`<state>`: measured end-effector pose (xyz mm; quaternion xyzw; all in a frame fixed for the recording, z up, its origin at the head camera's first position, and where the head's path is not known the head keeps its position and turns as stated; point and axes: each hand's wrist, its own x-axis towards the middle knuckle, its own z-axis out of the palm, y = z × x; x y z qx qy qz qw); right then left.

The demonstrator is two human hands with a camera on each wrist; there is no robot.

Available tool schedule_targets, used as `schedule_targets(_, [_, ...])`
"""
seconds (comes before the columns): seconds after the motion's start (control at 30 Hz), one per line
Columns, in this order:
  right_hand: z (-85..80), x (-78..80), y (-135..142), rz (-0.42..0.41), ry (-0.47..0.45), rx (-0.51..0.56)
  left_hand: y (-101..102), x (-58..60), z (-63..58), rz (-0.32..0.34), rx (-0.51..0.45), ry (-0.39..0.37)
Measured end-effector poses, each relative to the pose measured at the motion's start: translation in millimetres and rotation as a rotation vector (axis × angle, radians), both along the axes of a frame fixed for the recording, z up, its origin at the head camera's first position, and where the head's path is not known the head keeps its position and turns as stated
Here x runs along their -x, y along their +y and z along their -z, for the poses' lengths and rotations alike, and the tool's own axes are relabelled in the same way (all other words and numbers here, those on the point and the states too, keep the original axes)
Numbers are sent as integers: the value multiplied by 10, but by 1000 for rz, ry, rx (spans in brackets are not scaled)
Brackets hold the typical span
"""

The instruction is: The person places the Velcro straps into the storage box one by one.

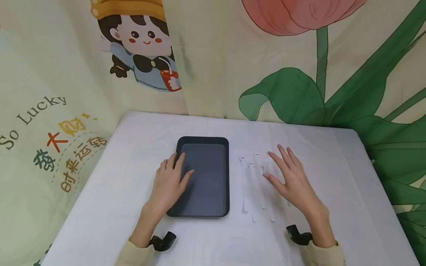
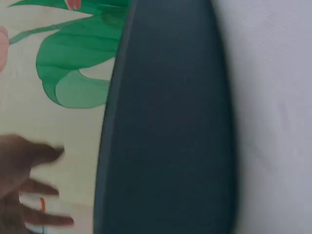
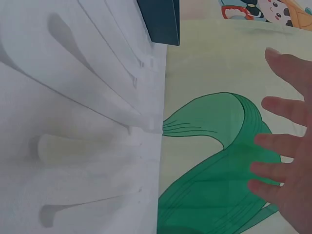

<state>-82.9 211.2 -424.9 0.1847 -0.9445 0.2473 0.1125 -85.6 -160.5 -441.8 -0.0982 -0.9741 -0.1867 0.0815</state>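
Observation:
A dark grey rectangular tray lies flat on the white-covered table. Above its left edge hovers my left hand, its fingers spread and holding nothing; whether they touch the rim I cannot tell. To the right of the tray lie several thin, pale, see-through sticks with wider ends, hard to make out against the white cloth. My right hand is over their right side, fingers apart, with nothing in it. In the right wrist view the sticks run lengthwise, and the right hand appears raised off the cloth.
The white cloth covers the whole table. Behind it hangs a printed fabric backdrop with a cartoon figure, a tulip and green leaves. A black wrist mount sits by the left wrist, another by the right.

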Motion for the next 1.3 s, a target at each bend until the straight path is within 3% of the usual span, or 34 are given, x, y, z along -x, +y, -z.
schedule_targets(0.17, [24,3,-13,8,59,25,-102,-76,71,-130,-72,-74])
schedule_targets(0.43, [83,-15,11,31,39,30,-188,-66,194,-194,-215,-234])
schedule_targets(0.7, [113,-8,35,45,12,37,-204,-33,263,-220,-303,-214])
schedule_targets(0.9, [140,53,55,57,-15,63,-201,-33,263,-239,-309,-196])
schedule_targets(1.13, [198,175,60,29,-146,146,-208,-33,267,-247,-302,-193])
schedule_targets(1.3, [262,279,66,52,-248,165,-221,-35,280,-247,-305,-202])
